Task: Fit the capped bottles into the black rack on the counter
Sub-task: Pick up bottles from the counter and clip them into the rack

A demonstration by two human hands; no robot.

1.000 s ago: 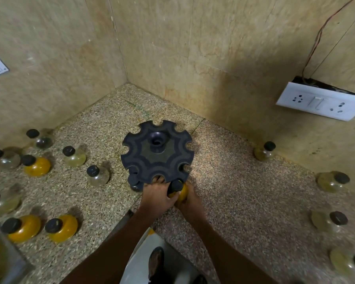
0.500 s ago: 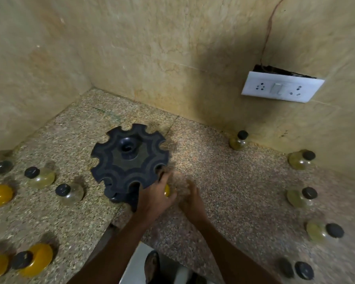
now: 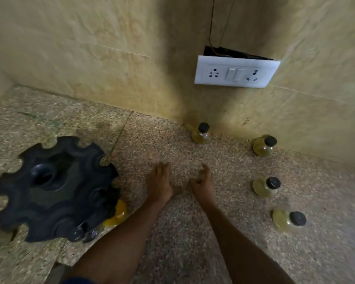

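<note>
The black notched rack (image 3: 55, 187) stands on the speckled counter at the left. An orange bottle (image 3: 117, 212) sits under its near right rim, and two dark caps (image 3: 84, 234) show at its front edge. My left hand (image 3: 159, 184) is flat and empty, just right of the rack. Beside it, my right hand (image 3: 203, 184) hovers with fingers loosely curled and nothing in them. To the right stand several capped bottles of pale yellow liquid: one by the wall (image 3: 201, 134), one further right (image 3: 263, 145), one nearer (image 3: 265, 186) and one nearest (image 3: 288, 220).
A tiled wall rises behind the counter and carries a white switch and socket plate (image 3: 235, 73) hanging loose over a dark opening. The counter's front edge (image 3: 57, 263) runs at the lower left.
Both hands left the rack and the orange bottle and moved right. The view swung to the right, so the bottles left of the rack dropped out of sight.
</note>
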